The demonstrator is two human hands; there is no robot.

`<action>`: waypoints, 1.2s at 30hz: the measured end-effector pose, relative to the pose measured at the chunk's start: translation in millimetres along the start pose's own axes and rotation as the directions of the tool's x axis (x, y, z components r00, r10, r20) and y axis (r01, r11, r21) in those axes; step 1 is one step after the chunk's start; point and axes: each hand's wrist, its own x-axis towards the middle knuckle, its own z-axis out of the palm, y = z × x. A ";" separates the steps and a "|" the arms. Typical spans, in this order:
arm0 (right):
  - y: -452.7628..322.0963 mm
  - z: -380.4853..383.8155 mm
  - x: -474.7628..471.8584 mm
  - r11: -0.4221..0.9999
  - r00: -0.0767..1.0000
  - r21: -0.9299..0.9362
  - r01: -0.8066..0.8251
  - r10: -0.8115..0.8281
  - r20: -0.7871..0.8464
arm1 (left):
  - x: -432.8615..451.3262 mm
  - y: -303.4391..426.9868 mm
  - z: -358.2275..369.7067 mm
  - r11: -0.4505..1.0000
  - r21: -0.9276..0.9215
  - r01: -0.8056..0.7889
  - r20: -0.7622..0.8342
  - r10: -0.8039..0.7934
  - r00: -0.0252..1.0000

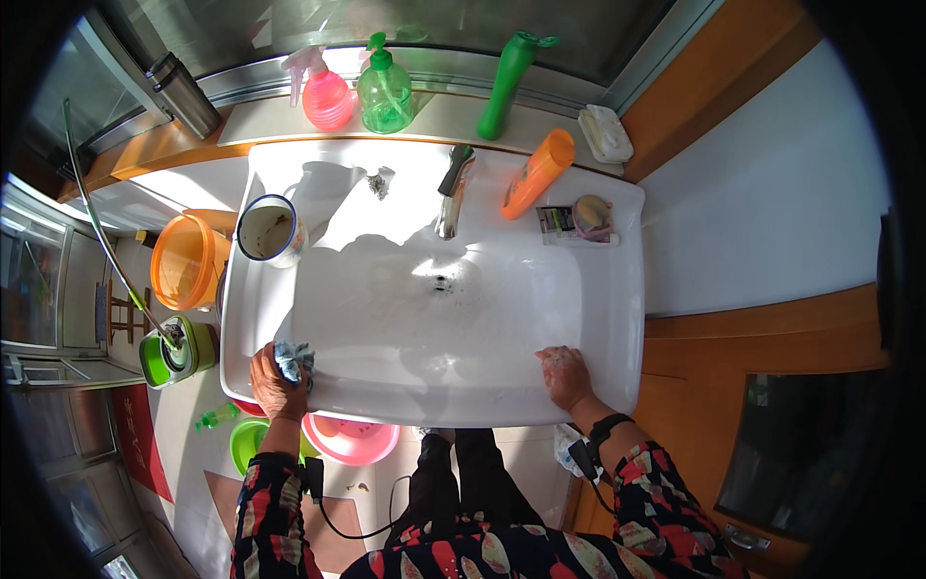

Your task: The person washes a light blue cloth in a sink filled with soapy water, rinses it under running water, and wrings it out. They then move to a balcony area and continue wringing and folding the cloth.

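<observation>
My left hand (278, 387) grips a crumpled blue-and-white cloth (293, 360) at the front left of a white ceramic washbasin (362, 326). At the basin's front right rests my right hand (566, 373), its fingers bent; no object shows in it. The chrome faucet (450, 210) with a dark handle points into the bowl, above a drain (440, 284) with dark specks around it. An enamel mug (268, 230) with a blue rim stands on the left ledge. On the back right ledge are an orange bottle (539, 174), a flat packet (555, 223) and a soap bar (593, 216).
A pink spray bottle (327, 100), green pump bottle (385, 98), green squeeze bottle (508, 87) and folded white cloth (605, 135) line the sill behind. A steel flask (184, 95) stands farther left. Below are an orange bucket (182, 262), mop bucket (187, 354) and pink basin (354, 440).
</observation>
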 end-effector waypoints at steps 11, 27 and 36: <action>-0.3 1.0 2.1 1.000 1.000 0.011 -0.012 0.012 0.000 | 0.5 1.4 -1.1 1.000 -0.006 -0.009 -0.008 0.009 1.000; -58.8 -38.1 114.5 0.999 0.945 0.021 0.040 -0.031 -0.324 | 0.5 4.8 -4.2 0.999 -0.003 0.046 0.025 -0.046 0.999; -135.0 -108.9 260.4 0.893 0.863 -0.415 0.174 -0.342 -0.372 | 1.4 3.4 -5.0 0.999 0.000 0.043 0.028 -0.043 0.999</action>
